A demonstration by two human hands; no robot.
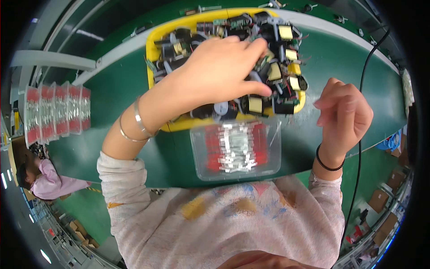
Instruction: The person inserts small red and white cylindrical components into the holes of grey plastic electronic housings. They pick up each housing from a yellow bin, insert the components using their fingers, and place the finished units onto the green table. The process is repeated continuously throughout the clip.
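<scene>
Head view: left hand (224, 69) is over the yellow bin (192, 124), palm down, fingers bent in among the heap of small black parts (285, 108). Left grip: thumb stands well off the index finger, so wide on that side; fingertips are mostly hidden behind the hand, can't tell whether they've got hold of a part. Thumb tip lies over the parts near the cream pads (274, 71); contact unclear. Right hand (345, 112) is up above the desk (116, 85), right of the bin and apart from it. Right grip: fingers curled in, narrow gap to the thumb; inside of the hand doesn't show, can't tell if anything small is in there. Parts fill the bin, jumbled, wires poking out over the rim. Clear tray (195, 168) sits on the desk just in front of the bin, on the wearer's side, with a bundle of red and silver pieces (237, 148) in it; neither hand on it. More filled clear trays (57, 112) are lined up at far left. Black cable (361, 134) runs down past the right hand.
</scene>
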